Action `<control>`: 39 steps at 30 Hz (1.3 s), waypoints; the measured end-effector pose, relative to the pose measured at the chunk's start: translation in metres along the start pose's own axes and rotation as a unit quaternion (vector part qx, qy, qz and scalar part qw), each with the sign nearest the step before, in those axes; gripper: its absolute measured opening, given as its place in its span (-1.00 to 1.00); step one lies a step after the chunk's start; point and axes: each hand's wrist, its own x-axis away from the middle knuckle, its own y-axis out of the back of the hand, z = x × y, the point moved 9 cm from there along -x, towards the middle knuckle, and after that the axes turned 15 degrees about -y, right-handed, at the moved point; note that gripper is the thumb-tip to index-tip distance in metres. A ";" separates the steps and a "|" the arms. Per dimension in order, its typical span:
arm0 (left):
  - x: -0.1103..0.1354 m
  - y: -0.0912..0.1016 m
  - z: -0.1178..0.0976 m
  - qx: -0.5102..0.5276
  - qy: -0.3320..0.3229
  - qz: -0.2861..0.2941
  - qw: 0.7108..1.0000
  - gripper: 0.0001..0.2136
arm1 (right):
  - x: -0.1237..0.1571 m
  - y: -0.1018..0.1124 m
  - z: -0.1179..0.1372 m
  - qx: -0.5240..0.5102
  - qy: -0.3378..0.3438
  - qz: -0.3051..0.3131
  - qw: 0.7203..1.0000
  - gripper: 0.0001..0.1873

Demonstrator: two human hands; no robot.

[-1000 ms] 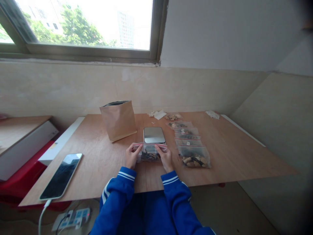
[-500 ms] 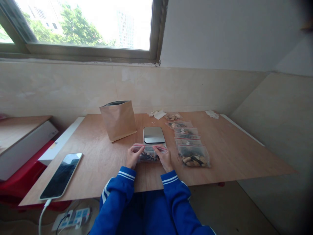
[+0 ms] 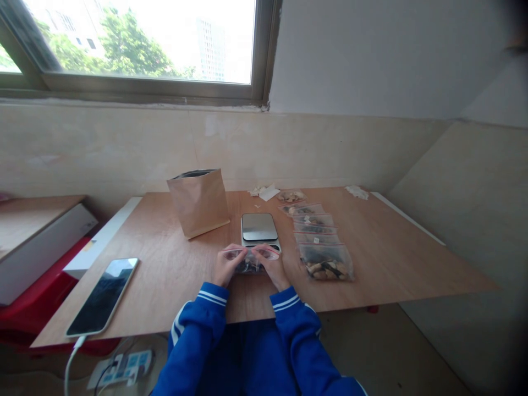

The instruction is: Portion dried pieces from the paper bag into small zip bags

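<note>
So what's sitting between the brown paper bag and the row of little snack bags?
A small scale with a shiny metal top stands there on the table, as the head view shows.

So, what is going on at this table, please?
A person in blue sleeves holds a small zip bag with both hands, the left hand and the right hand pinching its pink top edge. The bag holds dark pieces and sits on the wooden table, just in front of a kitchen scale. A row of filled bags lies to the right; a brown paper bag stands open further left.
</note>
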 end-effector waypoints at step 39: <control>0.004 0.013 0.046 0.161 0.115 -0.105 0.975 -0.30 | 0.028 0.033 0.010 -0.020 -0.018 -0.149 0.988 -0.46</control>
